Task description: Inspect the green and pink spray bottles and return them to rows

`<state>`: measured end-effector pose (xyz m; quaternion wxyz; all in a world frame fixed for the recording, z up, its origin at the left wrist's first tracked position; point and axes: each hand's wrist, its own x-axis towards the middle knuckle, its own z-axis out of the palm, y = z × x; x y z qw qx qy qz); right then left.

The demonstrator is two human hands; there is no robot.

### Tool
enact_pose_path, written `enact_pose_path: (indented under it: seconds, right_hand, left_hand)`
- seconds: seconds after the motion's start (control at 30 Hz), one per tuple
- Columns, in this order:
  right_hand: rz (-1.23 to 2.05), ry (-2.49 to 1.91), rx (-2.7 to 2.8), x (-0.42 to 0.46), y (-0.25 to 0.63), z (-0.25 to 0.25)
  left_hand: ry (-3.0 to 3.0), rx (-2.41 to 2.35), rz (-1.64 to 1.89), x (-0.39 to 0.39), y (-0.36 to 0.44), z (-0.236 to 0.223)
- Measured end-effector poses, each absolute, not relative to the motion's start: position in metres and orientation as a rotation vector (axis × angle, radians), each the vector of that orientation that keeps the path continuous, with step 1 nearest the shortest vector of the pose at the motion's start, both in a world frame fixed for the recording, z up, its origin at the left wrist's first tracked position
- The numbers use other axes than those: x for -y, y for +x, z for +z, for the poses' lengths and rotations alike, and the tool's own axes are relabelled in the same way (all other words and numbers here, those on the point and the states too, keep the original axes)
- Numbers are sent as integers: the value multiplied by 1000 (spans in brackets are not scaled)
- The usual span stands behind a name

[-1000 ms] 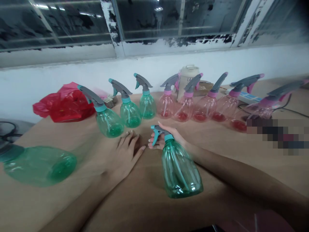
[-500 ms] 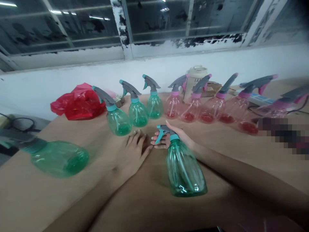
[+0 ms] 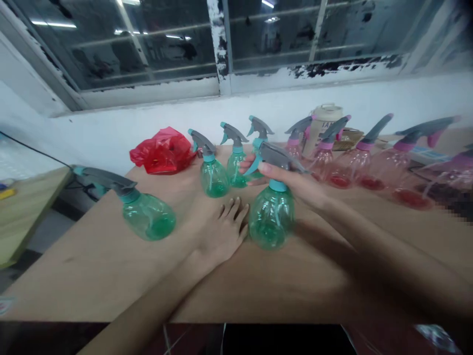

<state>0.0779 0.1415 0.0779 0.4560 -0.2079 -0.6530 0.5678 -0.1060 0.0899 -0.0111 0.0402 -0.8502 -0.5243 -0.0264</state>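
Observation:
My right hand (image 3: 281, 175) grips a green spray bottle (image 3: 271, 217) by its grey and teal trigger head; the bottle looks lifted slightly and near upright. My left hand (image 3: 225, 229) lies flat on the table with fingers stretched, just left of that bottle's base. Behind my hands stand other green spray bottles, one (image 3: 214, 178) nearest my left fingertips, another (image 3: 236, 170) beside it, and a third partly hidden by my right hand. Further left is one more green bottle (image 3: 150, 217) with some green liquid in the bottom.
Several pink spray bottles (image 3: 340, 165) stand in a row at the right. A red plastic bag (image 3: 162, 152) lies at the back left. A beige canister (image 3: 328, 121) is by the wall. The brown table's front edge (image 3: 199, 318) shows below my arms.
My right hand has raised the held bottle and swung it more upright, away from me. My left hand stays flat on the table. The view has turned left.

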Motion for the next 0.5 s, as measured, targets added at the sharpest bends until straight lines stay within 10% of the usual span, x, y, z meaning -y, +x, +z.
enact_pose_path:
  seconds: [0.5]
  right_hand:
    - [1150, -436, 1783, -159, -73, 60]
  left_hand:
    - [-2415, 1858, -258, 34, -179, -13]
